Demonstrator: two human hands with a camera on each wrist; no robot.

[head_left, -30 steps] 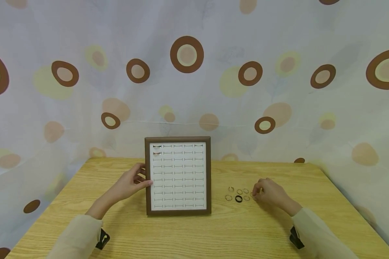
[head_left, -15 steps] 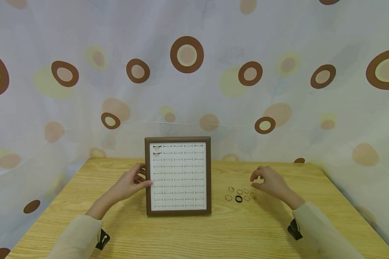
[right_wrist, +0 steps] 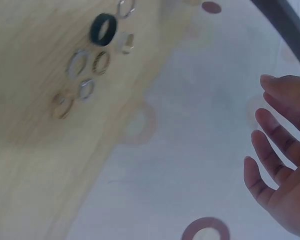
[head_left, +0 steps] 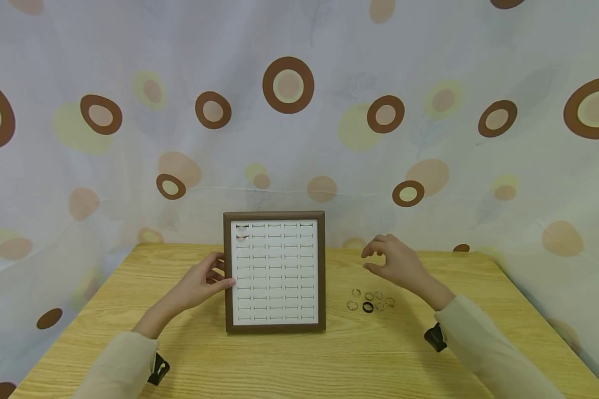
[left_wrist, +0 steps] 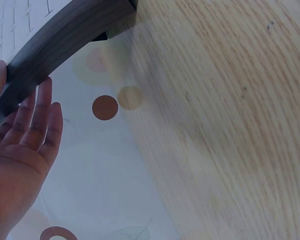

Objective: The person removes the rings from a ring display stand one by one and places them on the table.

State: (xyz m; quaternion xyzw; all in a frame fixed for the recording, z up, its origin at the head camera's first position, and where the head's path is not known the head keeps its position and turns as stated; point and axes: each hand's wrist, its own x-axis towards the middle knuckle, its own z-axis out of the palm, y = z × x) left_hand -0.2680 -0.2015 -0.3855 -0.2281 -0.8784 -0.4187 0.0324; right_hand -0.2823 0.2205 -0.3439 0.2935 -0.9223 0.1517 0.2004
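A ring display board, brown-framed with rows of slots in a white panel, stands tilted up on the table. My left hand grips its left edge, thumb on the front and fingers behind; the left wrist view shows the same hand at the dark frame. Two rings sit in the left column, an upper ring and a lower ring. Right of the board my right hand hovers above the table, thumb and index fingertip apart, nothing visible between them. Several loose rings lie below it, including a wide black ring.
The wooden table ends at a patterned curtain behind it. Near the black ring lie a gold ring and thin silver and gold bands. Black straps hang at both sleeve cuffs.
My right hand has risen from the ring at the right of the group and moved left toward the board. That ring stays on the table. My left hand and the board keep their place.
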